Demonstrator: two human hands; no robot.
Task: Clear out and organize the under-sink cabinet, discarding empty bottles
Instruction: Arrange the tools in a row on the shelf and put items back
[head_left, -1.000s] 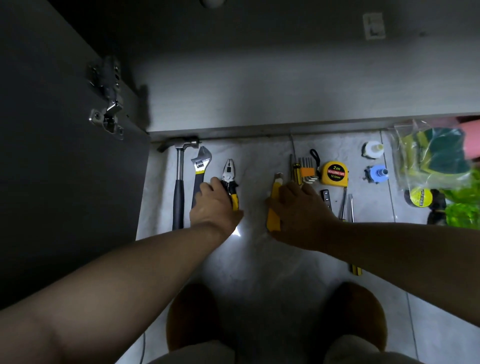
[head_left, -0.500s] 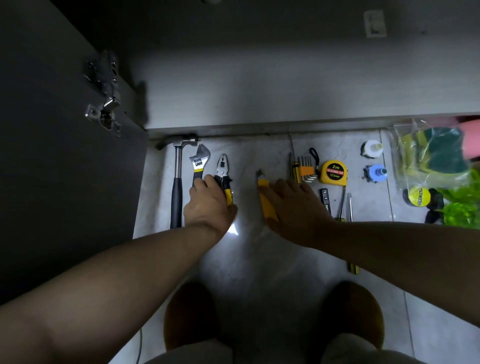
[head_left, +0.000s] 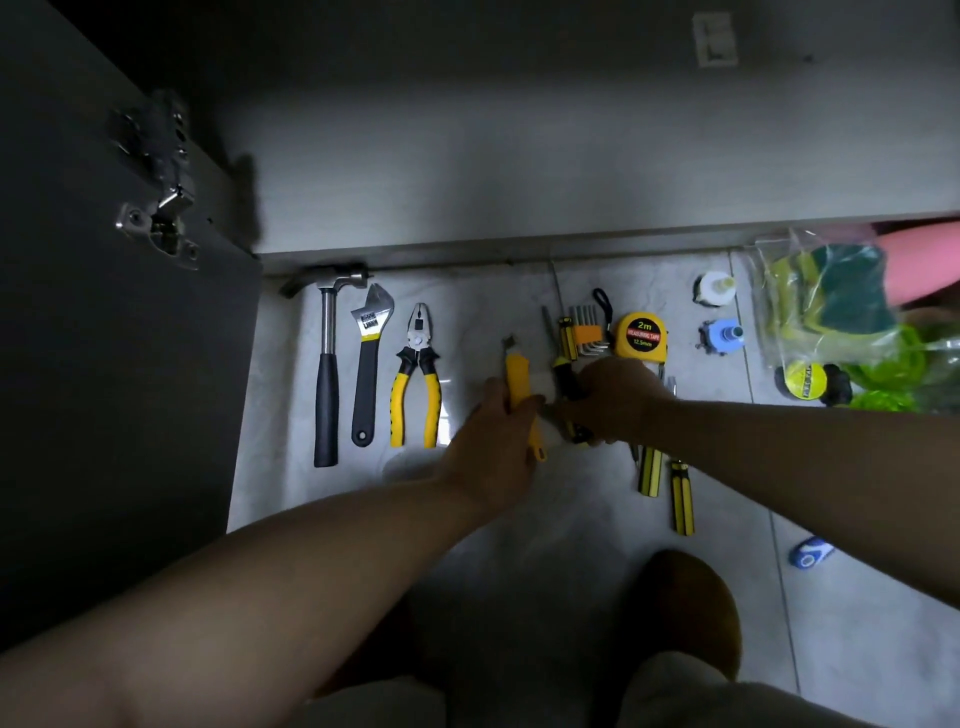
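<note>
**A:** What is seen at the largest scale?

**B:** A dark cabinet door is shown swung open on the left, with a metal hinge fixed to it. The under-sink cabinet is seen across the top, dimly lit. Below it, tools are laid out on a pale tiled floor.

**A:** How are the hands held?

**B:** The left hand is curled round a yellow utility knife, whose blade end is pointed toward the cabinet. The right hand is closed round the black-and-yellow handle of a screwdriver. The two hands are almost touching.

**A:** What else is laid out?

**B:** At the right edge, green and yellow sponges are held in a clear plastic bag. To the left, a hammer, an adjustable wrench and yellow-handled pliers are lined up side by side, heads toward the cabinet. Two striped drivers are partly covered by the right forearm. A yellow tape measure is set just beside a hex key set.

**A:** Can any writing be read?

**B:** "2m", "MEASURING TAPE" and "12.5mm" are printed on the tape measure. The print on the wrench head and on a round yellow label is too small to be read
</note>
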